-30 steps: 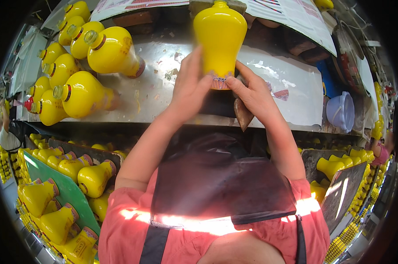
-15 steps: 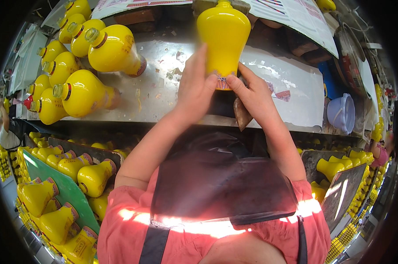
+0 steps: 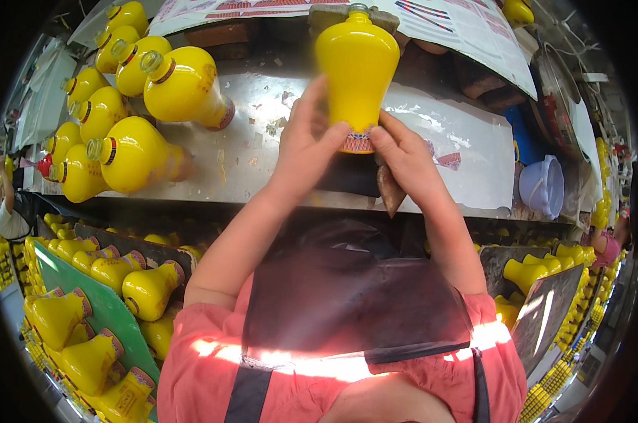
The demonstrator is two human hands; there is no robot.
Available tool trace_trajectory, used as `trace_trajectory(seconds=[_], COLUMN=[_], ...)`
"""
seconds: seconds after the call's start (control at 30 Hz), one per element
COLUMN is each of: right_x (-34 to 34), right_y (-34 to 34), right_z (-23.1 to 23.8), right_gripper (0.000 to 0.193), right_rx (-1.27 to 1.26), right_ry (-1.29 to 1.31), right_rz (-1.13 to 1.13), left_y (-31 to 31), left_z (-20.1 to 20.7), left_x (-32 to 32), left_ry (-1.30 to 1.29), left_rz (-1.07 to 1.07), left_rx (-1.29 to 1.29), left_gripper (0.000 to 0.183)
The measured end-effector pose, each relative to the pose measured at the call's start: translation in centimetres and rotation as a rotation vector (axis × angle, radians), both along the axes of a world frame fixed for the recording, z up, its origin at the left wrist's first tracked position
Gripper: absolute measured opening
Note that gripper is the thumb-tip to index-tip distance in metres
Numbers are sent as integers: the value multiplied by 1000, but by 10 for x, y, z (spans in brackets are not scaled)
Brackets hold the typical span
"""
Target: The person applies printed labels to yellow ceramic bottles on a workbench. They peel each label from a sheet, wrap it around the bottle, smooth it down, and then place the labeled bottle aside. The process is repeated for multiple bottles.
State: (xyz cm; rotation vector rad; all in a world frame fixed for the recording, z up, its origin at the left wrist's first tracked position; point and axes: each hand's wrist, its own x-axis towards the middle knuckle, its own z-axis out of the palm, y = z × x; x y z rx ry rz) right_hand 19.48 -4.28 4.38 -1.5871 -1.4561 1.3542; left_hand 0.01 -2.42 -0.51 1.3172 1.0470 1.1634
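Observation:
A glossy yellow bottle point(image 3: 356, 70) lies over the bench in front of me, its clear glass mouth pointing away and its neck end on a grey block point(image 3: 324, 17). Around its foot runs a patterned decal band point(image 3: 357, 143). My left hand point(image 3: 305, 148) is closed along the bottle's left side, the thumb at the band. From the right, my right hand point(image 3: 409, 151) grips the foot, its thumb on the band and its fingertips partly hidden. Just below that hand is a brown pointed piece point(image 3: 390, 189); whether it is held I cannot tell.
Several yellow bottles point(image 3: 180, 88) stand at the bench's left. Printed decal sheets point(image 3: 467, 28) lie along the back, with a white sheet point(image 3: 474, 148) on the metal bench at right. A pale bucket point(image 3: 542, 187) hangs near the right edge. Bottles in racks point(image 3: 149, 290) flank me.
The bottle's foot has shifted slightly toward me, and the patterned band looks turned a little. My left hand has moved slightly left and nearer; both hands keep hold of the bottle.

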Motion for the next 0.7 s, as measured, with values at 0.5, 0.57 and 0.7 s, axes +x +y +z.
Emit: trace_trajectory(seconds=[0.5,0.57,0.7], right_x=[-3,0,9], right_y=[3,3,0], right_z=[-9,-11,-7], right_gripper=[53,52,52], right_rx=[216,166,56], right_ry=[-132,-58,56], right_rz=[38,38,12], left_y=[-5,-1,-5], left_z=[-4,-5,-3], left_x=[10,6,-7], left_ry=[307,219,58], left_rz=[113,63,-39], left_rx=[213,185,107], left_gripper=[71,71,70])
